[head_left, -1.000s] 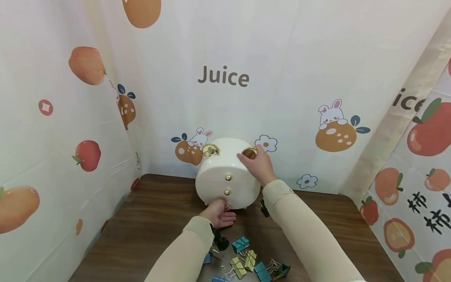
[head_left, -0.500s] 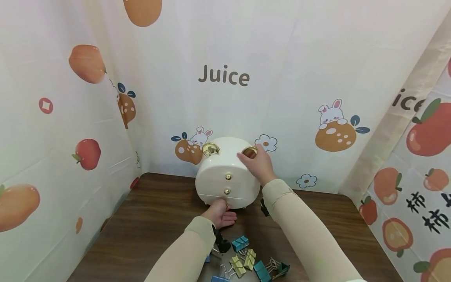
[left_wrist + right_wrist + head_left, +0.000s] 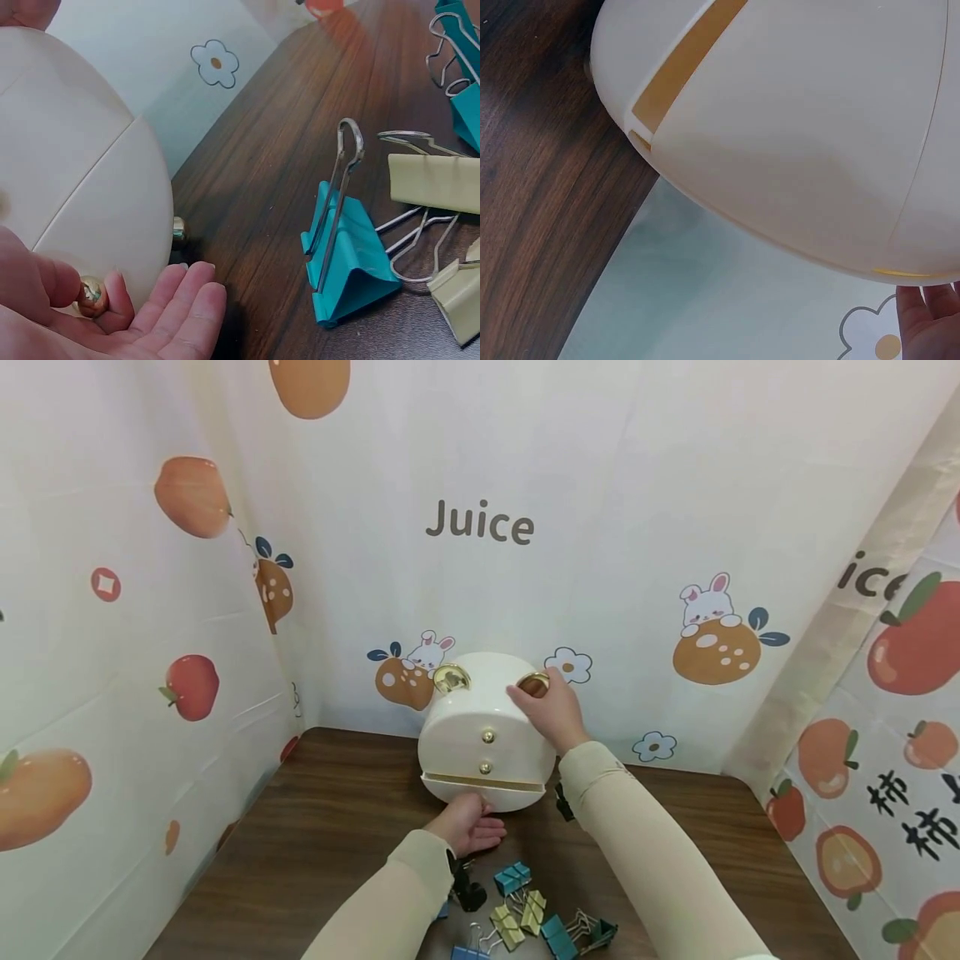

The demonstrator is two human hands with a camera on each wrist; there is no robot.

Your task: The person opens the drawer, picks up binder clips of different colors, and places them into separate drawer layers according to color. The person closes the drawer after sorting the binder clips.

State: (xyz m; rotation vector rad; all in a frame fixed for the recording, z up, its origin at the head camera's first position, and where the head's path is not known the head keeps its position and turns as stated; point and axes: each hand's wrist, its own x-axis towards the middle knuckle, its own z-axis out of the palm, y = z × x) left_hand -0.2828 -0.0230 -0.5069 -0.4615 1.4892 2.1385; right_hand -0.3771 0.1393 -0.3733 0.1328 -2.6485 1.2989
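A white rounded drawer box [image 3: 450,743] with gold ears and gold knobs stands against the back curtain. Its bottom drawer [image 3: 513,797] is pulled out a little, and a gold strip shows along its top. My left hand [image 3: 471,827] pinches the drawer's knob [image 3: 91,295] between thumb and index finger, the other fingers extended palm up. Up on the box, my right hand [image 3: 557,714] grips the right gold ear [image 3: 534,683]. In the right wrist view, fingers [image 3: 922,304] touch the box's edge. The left ear [image 3: 452,677] is untouched.
Several binder clips lie on the dark wooden table [image 3: 337,827] near the front: a teal clip [image 3: 512,878], a yellow clip [image 3: 507,928], a blue clip [image 3: 469,953] and others. A printed curtain [image 3: 622,527] closes off the back and sides.
The bottom drawer has slid out from flush toward me, opening a gap above it. My left hand moved slightly forward of the box with the knob; my right hand stayed on the ear.
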